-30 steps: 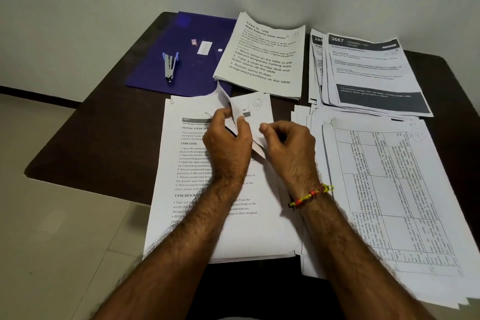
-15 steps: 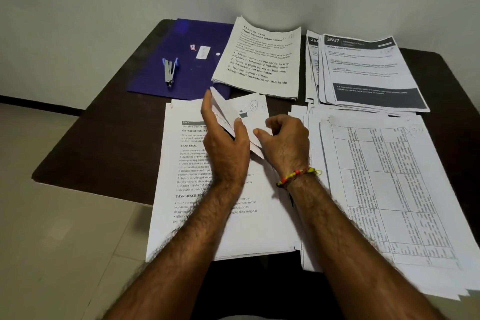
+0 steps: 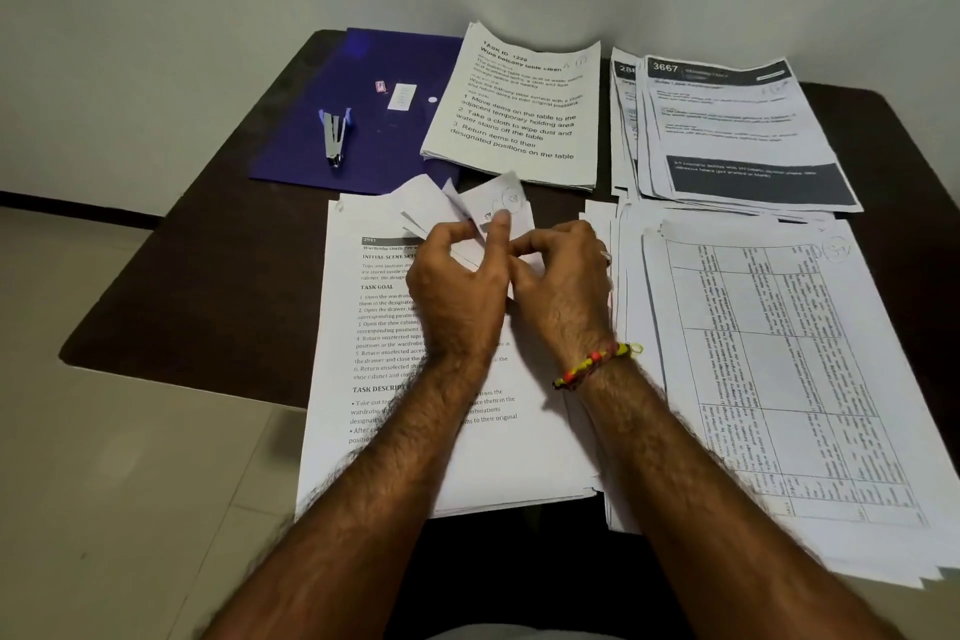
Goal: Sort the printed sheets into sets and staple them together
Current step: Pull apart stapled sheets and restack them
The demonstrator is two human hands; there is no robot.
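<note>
A stack of printed sheets (image 3: 395, 431) lies at the near middle of the dark table (image 3: 223, 276). At its top right corner several sheet corners (image 3: 441, 205) are lifted and fanned. My left hand (image 3: 457, 286) pinches those corners between thumb and fingers. My right hand (image 3: 563, 276), with a beaded band on the wrist, grips the same corner from the right. A silver stapler (image 3: 334, 136) lies on a blue folder (image 3: 374, 68) at the far left, well away from both hands.
A pile of table-printed sheets (image 3: 779, 379) overhangs the near right edge. Behind it sits a pile with dark headers (image 3: 727, 130). A curled set (image 3: 519, 109) lies at the far middle. A staple box (image 3: 401, 96) rests on the folder. A wall stands behind.
My left fingers have curled down onto the fanned corners, and more sheet corners are spread apart. Both hands stay at the same corner of the stack.
</note>
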